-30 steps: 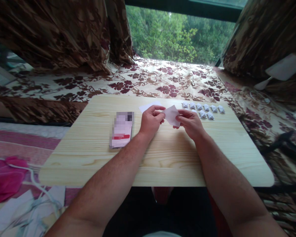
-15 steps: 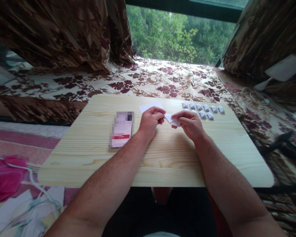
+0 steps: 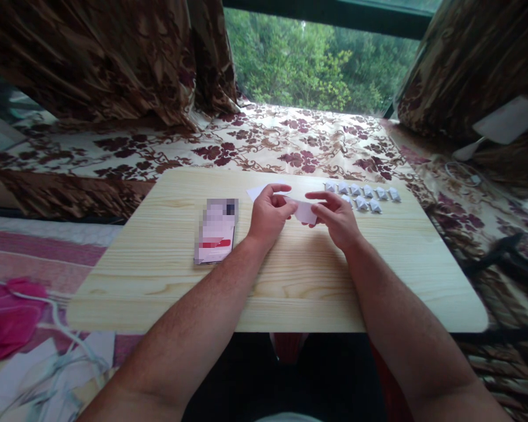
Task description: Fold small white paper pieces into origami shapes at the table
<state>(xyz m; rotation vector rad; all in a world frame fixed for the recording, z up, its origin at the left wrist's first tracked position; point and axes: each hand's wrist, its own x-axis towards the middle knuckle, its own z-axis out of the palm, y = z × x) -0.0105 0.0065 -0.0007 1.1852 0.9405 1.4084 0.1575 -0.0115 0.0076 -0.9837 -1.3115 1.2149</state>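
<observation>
A small piece of folded white paper [image 3: 305, 212] is held up over the table between my two hands. My left hand [image 3: 269, 214] pinches its left end with the thumb below a raised index finger. At the other end, my right hand [image 3: 338, 218] grips the paper between thumb and fingers, its index finger lifted too. Behind my left hand lies a white paper sheet [image 3: 254, 192], partly covered by that hand. Several small folded paper pieces [image 3: 368, 191] with pointed tops sit in two rows beyond my right hand, which hides part of the nearer row.
The pale wooden table [image 3: 167, 293] has rounded corners. A phone [image 3: 215, 231] lies on it, left of my left forearm. Floral cloth [image 3: 299, 140] covers the ledge behind, below a window. White cables [image 3: 66, 322] and loose papers [image 3: 22, 369] lie at lower left, and a white lamp [image 3: 508, 120] stands at right.
The paper has been turned so a broader, flat face shows toward me. Both index fingers have lifted off its upper edge, while the thumbs stay on it.
</observation>
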